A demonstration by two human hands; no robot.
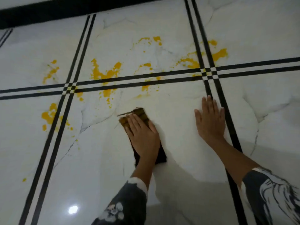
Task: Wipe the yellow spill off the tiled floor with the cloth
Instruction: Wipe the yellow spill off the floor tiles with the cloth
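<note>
Spill: yellow spill splashed across the floor's far half, thickest toward the left.
Cloth: soft, limp dark cloth, mid-floor, just short of the splashes; probably handles best pressed under a palm.
Hands: well apart; left hand flat, pressing the cloth; right hand spread on bare tile.
Floor: glossy white tiled floor, black double lines; likely slippery.

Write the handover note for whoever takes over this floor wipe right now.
Left hand: flat, pressing the cloth onto the tiled floor.
Right hand: flat on the floor beside a black stripe, holding nothing.
Yellow spill: patches ahead of the cloth and to its left, across several tiles and the stripes.
Done: floor right around the hands shows no yellow.
Left: all those patches.
</note>
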